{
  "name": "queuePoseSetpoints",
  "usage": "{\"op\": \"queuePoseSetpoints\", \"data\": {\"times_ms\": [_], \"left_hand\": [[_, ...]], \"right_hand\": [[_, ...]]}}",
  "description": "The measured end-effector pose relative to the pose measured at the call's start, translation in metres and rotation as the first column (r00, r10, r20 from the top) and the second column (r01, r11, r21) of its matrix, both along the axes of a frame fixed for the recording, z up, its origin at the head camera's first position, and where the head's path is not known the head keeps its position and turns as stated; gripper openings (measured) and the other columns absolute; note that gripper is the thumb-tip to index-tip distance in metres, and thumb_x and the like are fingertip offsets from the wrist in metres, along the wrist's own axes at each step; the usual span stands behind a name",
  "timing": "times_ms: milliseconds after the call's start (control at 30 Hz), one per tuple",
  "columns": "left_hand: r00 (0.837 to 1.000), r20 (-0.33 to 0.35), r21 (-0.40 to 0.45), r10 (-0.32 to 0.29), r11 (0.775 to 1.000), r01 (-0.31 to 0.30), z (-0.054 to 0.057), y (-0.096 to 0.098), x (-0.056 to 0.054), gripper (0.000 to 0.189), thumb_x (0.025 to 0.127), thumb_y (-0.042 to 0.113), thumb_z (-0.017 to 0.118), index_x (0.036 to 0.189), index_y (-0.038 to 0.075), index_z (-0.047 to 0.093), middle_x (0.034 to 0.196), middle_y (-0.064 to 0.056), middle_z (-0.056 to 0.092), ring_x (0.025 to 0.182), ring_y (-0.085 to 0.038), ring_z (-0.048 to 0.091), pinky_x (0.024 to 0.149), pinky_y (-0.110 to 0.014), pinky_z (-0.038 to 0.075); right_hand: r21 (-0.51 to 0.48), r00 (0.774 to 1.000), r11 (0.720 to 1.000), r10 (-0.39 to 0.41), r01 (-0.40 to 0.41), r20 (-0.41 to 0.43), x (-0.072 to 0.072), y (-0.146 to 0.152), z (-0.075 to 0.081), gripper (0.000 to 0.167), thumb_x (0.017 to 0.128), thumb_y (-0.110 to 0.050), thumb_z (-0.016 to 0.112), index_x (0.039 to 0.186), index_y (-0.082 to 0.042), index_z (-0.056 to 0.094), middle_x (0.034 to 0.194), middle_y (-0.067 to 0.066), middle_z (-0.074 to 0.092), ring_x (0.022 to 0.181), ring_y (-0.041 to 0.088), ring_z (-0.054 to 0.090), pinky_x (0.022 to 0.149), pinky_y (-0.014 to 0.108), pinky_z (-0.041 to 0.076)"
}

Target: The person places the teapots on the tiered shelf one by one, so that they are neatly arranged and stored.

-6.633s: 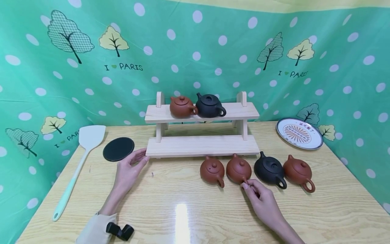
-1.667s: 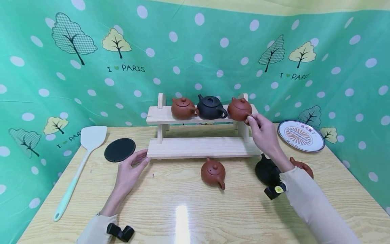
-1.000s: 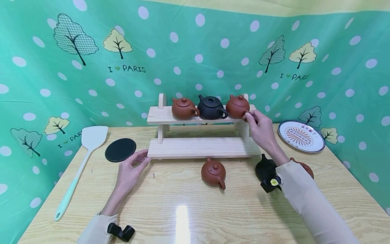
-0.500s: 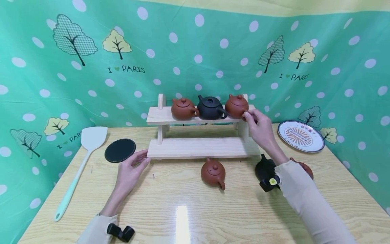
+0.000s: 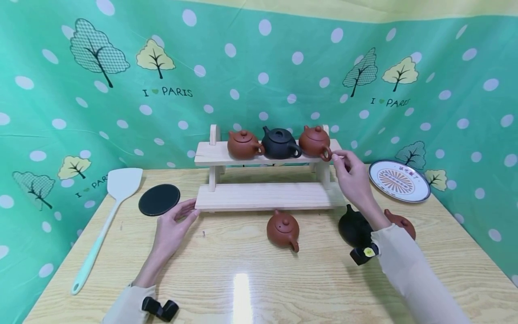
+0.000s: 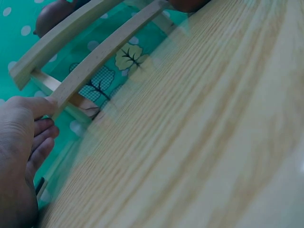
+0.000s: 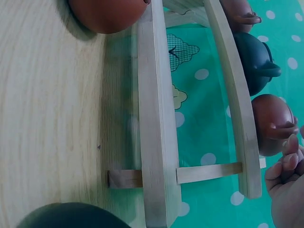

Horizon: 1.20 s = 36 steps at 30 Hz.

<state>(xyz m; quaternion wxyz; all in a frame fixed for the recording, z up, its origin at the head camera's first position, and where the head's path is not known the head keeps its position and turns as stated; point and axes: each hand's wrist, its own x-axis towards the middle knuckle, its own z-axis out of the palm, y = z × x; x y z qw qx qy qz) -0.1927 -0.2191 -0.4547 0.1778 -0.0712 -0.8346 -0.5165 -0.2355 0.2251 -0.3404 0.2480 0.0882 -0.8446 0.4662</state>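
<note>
A sleeve [image 5: 417, 274] partly hides one brown teapot [image 5: 403, 220].

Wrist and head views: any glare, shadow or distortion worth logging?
Head view: a bright glare streak on the table, plus a soft shadow beside the right sleeve; left wrist view: the left hand looks dim, the shelf bowed; right wrist view: the shelf's upper board also curves.

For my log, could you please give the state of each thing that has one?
Left shelf teapot: upright, lidded
Black shelf teapot: upright, lidded
Right shelf teapot: upright, lidded
Front table teapot: upright, lidded
Black table teapot: partly hidden
Rightmost table teapot: partly hidden
Plate: face up
Spatula: lying flat
Black disc: flat
Rack: upright
Left hand: holding rack
Right hand: grip unclear
</note>
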Motion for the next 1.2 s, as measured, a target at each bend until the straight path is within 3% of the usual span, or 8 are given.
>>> {"op": "queuePoseSetpoints", "data": {"times_ms": [267,533,833,1200], "left_hand": [[1.000,0.001,-0.003,0.001,1.000,-0.001,0.000,-0.001,0.000,0.037,0.098,0.017,0.076,0.131,0.002,0.069,0.123,-0.013,0.073,0.106,-0.019,0.068,0.090,-0.015,0.052],[1.000,-0.002,0.009,-0.013,1.000,0.013,-0.001,0.000,-0.001,0.036,0.099,0.018,0.074,0.130,0.001,0.069,0.122,-0.014,0.073,0.107,-0.024,0.069,0.091,-0.014,0.052],[1.000,0.005,0.008,-0.004,1.000,0.004,0.000,0.000,0.000,0.036,0.099,0.019,0.075,0.130,0.003,0.070,0.122,-0.012,0.073,0.105,-0.017,0.068,0.091,-0.013,0.051],[1.000,0.004,0.001,-0.004,1.000,0.004,0.002,0.000,0.000,0.037,0.098,0.018,0.076,0.131,0.002,0.069,0.123,-0.013,0.073,0.106,-0.019,0.068,0.090,-0.013,0.051]], "right_hand": [[0.001,0.998,1.000,0.023,-0.023,-0.058,0.013,0.002,-0.006,0.029,0.110,-0.019,0.055,0.122,0.004,0.065,0.072,0.008,0.052,0.058,0.016,0.044,0.048,0.025,0.033],[-0.014,0.996,0.998,0.055,-0.056,-0.071,0.038,-0.005,-0.018,0.023,0.109,-0.013,0.055,0.121,0.003,0.067,0.070,0.008,0.052,0.055,0.014,0.042,0.047,0.024,0.033],[-0.021,0.992,0.992,0.123,-0.122,0.028,0.071,-0.016,-0.046,0.018,0.107,-0.006,0.057,0.120,-0.001,0.068,0.069,0.001,0.049,0.056,0.012,0.043,0.047,0.026,0.035],[-0.013,0.979,0.983,0.184,-0.183,0.086,0.095,-0.031,-0.066,0.015,0.107,-0.006,0.058,0.116,-0.002,0.069,0.069,-0.004,0.051,0.057,0.010,0.044,0.049,0.025,0.038]]}}
